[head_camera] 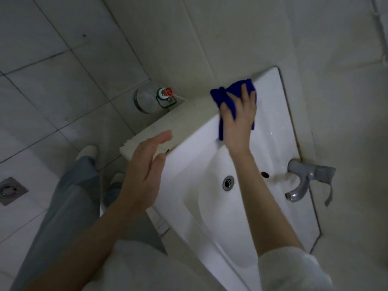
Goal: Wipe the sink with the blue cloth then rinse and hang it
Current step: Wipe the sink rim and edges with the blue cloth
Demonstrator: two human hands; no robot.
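The white sink (195, 152) is fixed to the tiled wall, with a round drain (228, 182) in its basin. My right hand (239, 118) presses the blue cloth (228, 95) flat on the sink's upper left corner, fingers spread over it. Part of the cloth is hidden under the palm. My left hand (144, 166) hovers over the sink's left edge, fingers straight and together, holding nothing. A grey metal tap (304, 181) stands at the sink's right side near the wall.
A clear plastic jug (147, 99) with a red cap and green handle stands on the floor by the wall. A beige ledge (155, 133) adjoins the sink. A floor drain (9, 191) lies at left. My legs and shoes (88, 152) are below.
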